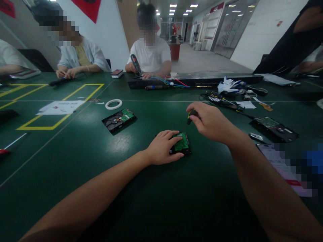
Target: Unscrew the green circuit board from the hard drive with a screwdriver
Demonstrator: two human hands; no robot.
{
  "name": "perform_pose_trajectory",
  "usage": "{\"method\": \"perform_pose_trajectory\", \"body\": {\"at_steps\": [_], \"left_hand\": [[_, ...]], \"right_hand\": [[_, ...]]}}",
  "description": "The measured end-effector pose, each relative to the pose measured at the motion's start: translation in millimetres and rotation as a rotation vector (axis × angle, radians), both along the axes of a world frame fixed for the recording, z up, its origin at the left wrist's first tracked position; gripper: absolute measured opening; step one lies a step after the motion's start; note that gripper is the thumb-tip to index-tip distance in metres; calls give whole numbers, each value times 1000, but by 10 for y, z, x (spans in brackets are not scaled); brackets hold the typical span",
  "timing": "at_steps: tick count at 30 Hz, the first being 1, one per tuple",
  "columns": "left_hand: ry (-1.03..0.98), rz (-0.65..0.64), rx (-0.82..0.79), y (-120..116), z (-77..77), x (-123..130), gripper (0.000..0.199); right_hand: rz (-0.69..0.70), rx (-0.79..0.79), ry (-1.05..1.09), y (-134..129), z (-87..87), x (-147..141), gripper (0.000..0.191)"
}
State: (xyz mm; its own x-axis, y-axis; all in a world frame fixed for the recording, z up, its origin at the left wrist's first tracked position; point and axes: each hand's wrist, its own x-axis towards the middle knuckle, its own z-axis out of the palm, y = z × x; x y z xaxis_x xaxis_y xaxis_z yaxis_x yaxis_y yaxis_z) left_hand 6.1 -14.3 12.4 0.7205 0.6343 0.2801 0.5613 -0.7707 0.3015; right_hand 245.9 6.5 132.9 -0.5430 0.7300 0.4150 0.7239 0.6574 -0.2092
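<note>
On the green tabletop lies a hard drive (182, 142) with its green circuit board facing up. My left hand (165, 147) grips it from the left, thumb along the near edge and the other fingers over the board, covering its left part. My right hand (210, 121) is closed around the dark handle of a screwdriver (191, 116) with yellow marks. The screwdriver's thin shaft points down at the drive's far edge. Whether its tip sits in a screw is too small to tell.
Another hard drive (119, 120) lies left, near a white tape roll (113, 104). At right are a third drive (274, 129), a phone-like pink-screened device (282, 168) and cables (222, 101). A long black bar (202, 81) crosses the back, where a person holds a power tool (135, 64).
</note>
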Motion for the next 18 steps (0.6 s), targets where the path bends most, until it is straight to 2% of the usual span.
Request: {"method": "perform_pose_trajectory", "body": {"at_steps": [10,18], "left_hand": [[11,8,6,-14,22,0,71],[1,6,11,-1,-3,5,69]], "right_hand": [[-40,-19,-16,-41,48,-11,11],[-96,18,-5,-21,-13,-78,19]]}}
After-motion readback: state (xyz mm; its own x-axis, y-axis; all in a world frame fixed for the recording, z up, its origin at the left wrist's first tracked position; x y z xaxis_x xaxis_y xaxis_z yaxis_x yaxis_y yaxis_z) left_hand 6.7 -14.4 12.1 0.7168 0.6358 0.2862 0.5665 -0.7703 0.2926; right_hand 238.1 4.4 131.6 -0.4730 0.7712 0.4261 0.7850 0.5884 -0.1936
